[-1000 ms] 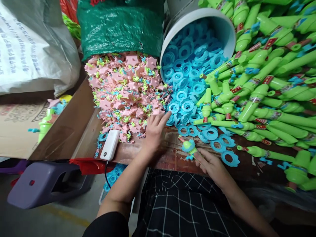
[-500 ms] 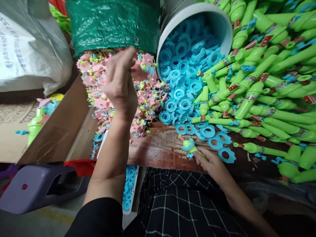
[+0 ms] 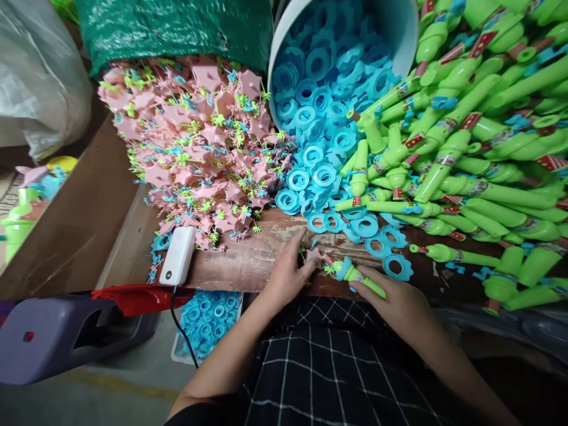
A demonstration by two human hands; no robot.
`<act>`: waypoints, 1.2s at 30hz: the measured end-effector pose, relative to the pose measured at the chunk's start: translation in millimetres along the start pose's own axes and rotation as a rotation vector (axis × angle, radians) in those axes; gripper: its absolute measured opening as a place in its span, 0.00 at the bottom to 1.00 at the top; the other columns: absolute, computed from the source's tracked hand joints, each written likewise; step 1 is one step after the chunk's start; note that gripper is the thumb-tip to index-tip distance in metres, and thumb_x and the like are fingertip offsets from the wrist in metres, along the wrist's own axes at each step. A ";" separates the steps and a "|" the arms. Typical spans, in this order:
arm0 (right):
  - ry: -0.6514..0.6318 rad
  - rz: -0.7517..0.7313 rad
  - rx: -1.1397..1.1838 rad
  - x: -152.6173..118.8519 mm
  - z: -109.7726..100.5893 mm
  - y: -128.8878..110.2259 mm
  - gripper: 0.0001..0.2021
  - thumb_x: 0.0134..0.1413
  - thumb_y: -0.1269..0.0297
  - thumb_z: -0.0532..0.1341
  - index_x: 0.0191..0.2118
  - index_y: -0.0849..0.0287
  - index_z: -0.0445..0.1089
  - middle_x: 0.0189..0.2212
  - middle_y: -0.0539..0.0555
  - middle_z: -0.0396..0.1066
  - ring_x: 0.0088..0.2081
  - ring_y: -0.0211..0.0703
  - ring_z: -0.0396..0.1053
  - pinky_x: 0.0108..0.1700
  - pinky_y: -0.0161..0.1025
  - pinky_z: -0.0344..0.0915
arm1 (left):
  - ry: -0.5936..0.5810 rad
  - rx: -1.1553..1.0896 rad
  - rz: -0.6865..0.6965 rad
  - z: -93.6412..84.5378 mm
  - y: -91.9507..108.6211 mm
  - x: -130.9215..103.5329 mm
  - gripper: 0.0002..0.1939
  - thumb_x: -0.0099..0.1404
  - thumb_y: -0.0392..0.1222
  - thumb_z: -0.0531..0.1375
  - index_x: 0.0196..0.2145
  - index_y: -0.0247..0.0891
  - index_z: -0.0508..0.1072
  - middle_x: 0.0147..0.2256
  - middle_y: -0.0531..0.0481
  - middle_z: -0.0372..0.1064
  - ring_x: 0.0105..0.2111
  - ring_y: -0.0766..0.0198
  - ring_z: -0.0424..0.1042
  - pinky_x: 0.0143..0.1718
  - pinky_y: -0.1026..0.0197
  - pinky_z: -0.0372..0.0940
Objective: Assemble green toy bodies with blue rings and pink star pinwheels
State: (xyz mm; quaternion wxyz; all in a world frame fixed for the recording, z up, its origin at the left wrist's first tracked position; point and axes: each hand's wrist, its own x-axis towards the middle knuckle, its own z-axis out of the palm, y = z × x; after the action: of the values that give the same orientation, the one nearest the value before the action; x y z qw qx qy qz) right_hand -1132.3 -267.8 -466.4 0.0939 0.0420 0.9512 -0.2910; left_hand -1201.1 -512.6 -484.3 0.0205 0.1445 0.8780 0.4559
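Left hand [image 3: 288, 273]: thumb and fingers slightly parted, pink star [image 3: 313, 257] held between them. Right hand [image 3: 393, 293]: thumb and fingers pinching one green toy [image 3: 355, 274], its striped tip beside the star. Both items: at the front of the brown table [image 3: 239, 269], before loose blue rings [image 3: 364, 225].

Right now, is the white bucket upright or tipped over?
The bucket is tipped: its mouth opens sideways, and blue rings spill out onto the table.

Heaped plastic parts [image 3: 177, 139] on a worktable [image 3: 239, 263] show a workshop
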 end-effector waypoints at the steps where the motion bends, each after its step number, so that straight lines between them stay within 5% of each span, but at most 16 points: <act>1: 0.006 -0.019 -0.081 -0.4 -1.2 -1.3 0.23 0.62 0.46 0.59 0.56 0.51 0.78 0.47 0.56 0.80 0.47 0.65 0.79 0.43 0.54 0.76 | -0.046 0.014 0.005 -2.5 1.9 -0.4 0.34 0.66 0.38 0.65 0.68 0.42 0.61 0.57 0.40 0.71 0.57 0.48 0.70 0.58 0.43 0.68; 4: 0.035 -0.064 -0.207 -0.6 -6.0 -4.9 0.22 0.65 0.48 0.58 0.56 0.50 0.77 0.43 0.55 0.81 0.41 0.64 0.80 0.35 0.52 0.76 | -0.112 0.041 -0.004 -3.8 4.9 1.2 0.29 0.62 0.35 0.68 0.60 0.44 0.72 0.46 0.44 0.74 0.48 0.51 0.73 0.51 0.46 0.71; 9: 0.114 -0.109 -0.067 -4.1 -12.0 -0.9 0.22 0.64 0.46 0.59 0.53 0.53 0.79 0.47 0.54 0.79 0.46 0.59 0.80 0.40 0.48 0.78 | 0.060 -0.041 -0.043 8.3 0.5 0.2 0.31 0.63 0.32 0.66 0.62 0.45 0.70 0.41 0.49 0.70 0.40 0.60 0.72 0.44 0.56 0.71; 13: 0.106 -0.182 0.005 -7.1 -10.7 0.6 0.24 0.65 0.44 0.58 0.53 0.55 0.79 0.45 0.54 0.80 0.44 0.55 0.80 0.42 0.46 0.78 | -0.032 -0.095 -0.007 11.4 -3.4 0.6 0.25 0.65 0.31 0.64 0.58 0.45 0.75 0.36 0.51 0.71 0.36 0.63 0.72 0.43 0.58 0.70; 20: 0.148 -0.304 -0.003 -7.8 -4.5 -2.3 0.21 0.67 0.47 0.58 0.53 0.56 0.77 0.46 0.53 0.80 0.42 0.52 0.81 0.42 0.43 0.78 | -0.095 -0.106 0.154 13.3 -15.8 3.2 0.22 0.67 0.33 0.65 0.58 0.40 0.73 0.43 0.47 0.72 0.42 0.61 0.74 0.45 0.57 0.72; 36: 0.156 -0.349 -0.050 -8.1 7.8 6.6 0.19 0.69 0.51 0.59 0.56 0.57 0.73 0.49 0.53 0.79 0.47 0.48 0.79 0.44 0.39 0.75 | -0.075 -0.114 0.256 17.7 -23.5 2.8 0.21 0.68 0.36 0.65 0.57 0.36 0.72 0.41 0.47 0.71 0.41 0.61 0.75 0.43 0.57 0.75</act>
State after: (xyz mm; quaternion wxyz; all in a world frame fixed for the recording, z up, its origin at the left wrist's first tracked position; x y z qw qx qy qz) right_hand -1122.3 -267.0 -474.7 -0.0310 -0.1034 0.9554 -0.2747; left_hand -1206.3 -510.5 -513.3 0.0030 0.2709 0.8236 0.4983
